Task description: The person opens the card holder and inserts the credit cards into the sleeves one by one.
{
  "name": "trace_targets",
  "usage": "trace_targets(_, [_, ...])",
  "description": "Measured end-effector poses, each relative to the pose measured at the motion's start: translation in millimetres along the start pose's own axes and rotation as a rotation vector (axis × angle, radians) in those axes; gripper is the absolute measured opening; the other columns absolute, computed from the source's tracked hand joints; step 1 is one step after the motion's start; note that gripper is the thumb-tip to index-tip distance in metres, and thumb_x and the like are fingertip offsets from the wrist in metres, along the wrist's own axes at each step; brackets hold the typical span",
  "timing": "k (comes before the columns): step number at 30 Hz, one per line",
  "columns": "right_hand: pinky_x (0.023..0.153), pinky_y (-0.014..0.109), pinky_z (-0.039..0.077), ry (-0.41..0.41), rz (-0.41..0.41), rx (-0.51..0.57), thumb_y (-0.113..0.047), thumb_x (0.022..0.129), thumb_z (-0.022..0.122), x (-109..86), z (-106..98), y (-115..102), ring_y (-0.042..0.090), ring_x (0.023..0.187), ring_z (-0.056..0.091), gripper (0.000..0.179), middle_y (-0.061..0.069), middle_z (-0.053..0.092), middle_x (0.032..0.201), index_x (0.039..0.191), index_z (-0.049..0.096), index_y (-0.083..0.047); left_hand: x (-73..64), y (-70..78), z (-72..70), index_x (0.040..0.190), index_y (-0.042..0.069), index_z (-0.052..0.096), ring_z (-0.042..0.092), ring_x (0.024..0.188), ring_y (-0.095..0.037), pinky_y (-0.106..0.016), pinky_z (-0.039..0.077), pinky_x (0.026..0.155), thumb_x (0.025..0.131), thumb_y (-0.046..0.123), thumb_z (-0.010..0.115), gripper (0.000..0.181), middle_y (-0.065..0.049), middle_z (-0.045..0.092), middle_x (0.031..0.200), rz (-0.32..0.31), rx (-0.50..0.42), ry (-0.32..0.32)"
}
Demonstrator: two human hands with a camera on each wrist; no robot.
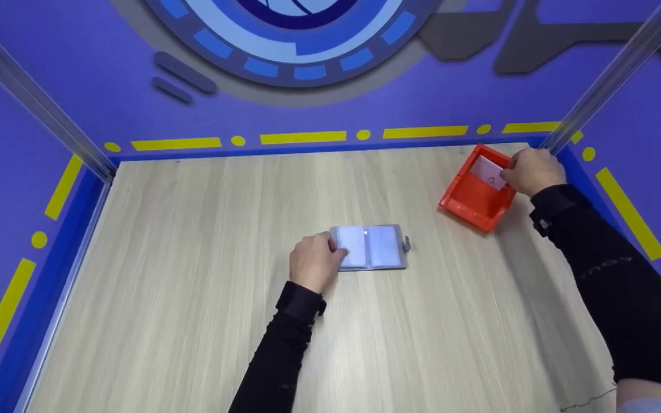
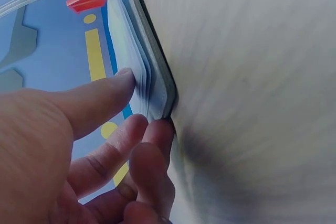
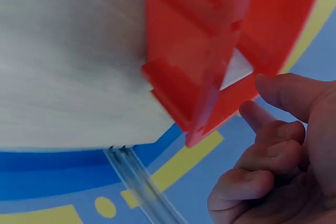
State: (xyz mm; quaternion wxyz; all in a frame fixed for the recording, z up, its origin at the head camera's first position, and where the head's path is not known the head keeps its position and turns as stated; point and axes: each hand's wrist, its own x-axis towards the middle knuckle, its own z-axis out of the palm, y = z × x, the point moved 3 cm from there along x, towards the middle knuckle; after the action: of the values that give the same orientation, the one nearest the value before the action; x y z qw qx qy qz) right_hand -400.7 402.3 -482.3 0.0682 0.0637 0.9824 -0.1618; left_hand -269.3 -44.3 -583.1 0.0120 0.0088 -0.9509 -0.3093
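Note:
A small card album with clear sleeves and a snap tab on its right lies spread open on the table. My left hand holds its left edge, the thumb on the stacked sleeves and curled fingers at the cover's lower corner. At the back right, my right hand is over the right wall of a red bin. A pale card with a small print leans inside, my fingertips close to its right edge. In the right wrist view, thumb and index finger stand slightly apart, nothing visible between them.
Purple panels with yellow marks wall in the wooden table at the back and both sides. A metal corner post rises just behind the right hand. A thin dark thread shows at the lower right.

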Motion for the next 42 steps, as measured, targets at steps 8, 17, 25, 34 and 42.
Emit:
trace_targets(8, [0.089, 0.065, 0.056, 0.046, 0.003, -0.151, -0.022, 0.105, 0.073, 7.3, 12, 9, 0.049, 0.088, 0.063, 0.037, 0.031, 0.068, 0.097, 0.111, 0.07, 0.015, -1.2, 0.4, 0.6, 0.083, 0.015, 0.075, 0.065, 0.071, -0.018, -0.036, 0.05, 0.064, 0.093, 0.033, 0.088, 0.025, -0.002, 0.077, 0.082, 0.007, 0.004, 0.001])
trace_targets(17, [0.093, 0.07, 0.055, 0.04, -0.009, -0.19, -0.019, 0.105, 0.074, 17.4, 16, 8, 0.052, 0.092, 0.062, 0.038, 0.034, 0.068, 0.103, 0.116, 0.069, 0.017, 1.5, -0.6, -0.7, 0.083, 0.016, 0.075, 0.066, 0.073, -0.018, -0.037, 0.051, 0.066, 0.093, 0.035, 0.088, 0.025, -0.001, 0.077, 0.083, -0.005, 0.001, -0.004])
trace_targets(25, [0.094, 0.074, 0.056, 0.073, -0.02, -0.228, -0.017, 0.102, 0.074, 24.3, 23, 10, 0.056, 0.092, 0.064, 0.038, 0.041, 0.068, 0.108, 0.116, 0.069, 0.019, 0.8, -0.8, -0.3, 0.083, 0.016, 0.074, 0.063, 0.071, -0.015, -0.034, 0.047, 0.064, 0.093, 0.036, 0.088, 0.026, 0.001, 0.076, 0.082, 0.005, 0.009, -0.007])
trace_targets(34, [0.088, 0.074, 0.057, 0.084, -0.028, -0.222, -0.009, 0.1, 0.067, 28.2, 23, 15, 0.055, 0.085, 0.064, 0.029, 0.041, 0.066, 0.102, 0.111, 0.068, 0.018, -0.2, 0.6, -0.4, 0.079, 0.017, 0.072, 0.059, 0.066, -0.014, -0.032, 0.044, 0.061, 0.093, 0.034, 0.088, 0.028, 0.002, 0.073, 0.077, 0.033, 0.003, 0.008])
trace_targets(42, [0.09, 0.071, 0.057, 0.088, -0.001, -0.189, -0.009, 0.101, 0.071, 28.9, 21, 18, 0.052, 0.087, 0.062, 0.028, 0.034, 0.068, 0.098, 0.112, 0.069, 0.016, 0.0, -0.3, -0.8, 0.079, 0.017, 0.072, 0.059, 0.066, -0.013, -0.032, 0.045, 0.061, 0.093, 0.033, 0.088, 0.027, 0.001, 0.074, 0.078, 0.034, 0.005, 0.015])
